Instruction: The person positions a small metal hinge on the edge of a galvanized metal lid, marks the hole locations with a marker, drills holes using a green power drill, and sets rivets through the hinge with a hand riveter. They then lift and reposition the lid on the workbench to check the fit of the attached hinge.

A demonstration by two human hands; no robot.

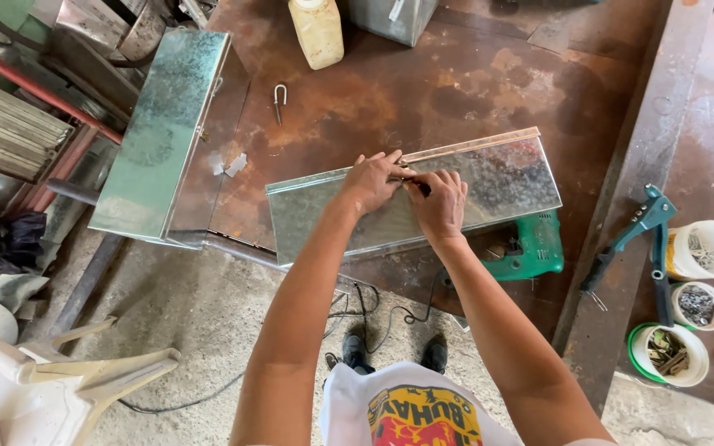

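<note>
Galvanised sheet-metal panel (pixel 489 177), long, rectangular and folded along its edges, lies across the near edge of the rusty brown steel table (pixel 456 83), one of two galvanised pieces on the table; the other is a closed rectangular sheet-metal box (pixel 159 132) at the left corner. One green power drill (pixel 530 248) lies just under the panel's right end, and one teal hand riveter (pixel 642 227) rests on the steel beam to the right. Three small round tubs (pixel 708 248) of fasteners stand beside it. One yellowish plastic jug (pixel 316 31) stands at the far side, with one U-shaped metal hook (pixel 279 101) near it. Both forearms reach forward; the left hand (pixel 371 180) presses down on the panel's upper edge, fingers curled, and the right hand (pixel 438 202), touching it, is clenched around a small dark tool (pixel 420 187). Below is a rough concrete floor with a black cable
</note>
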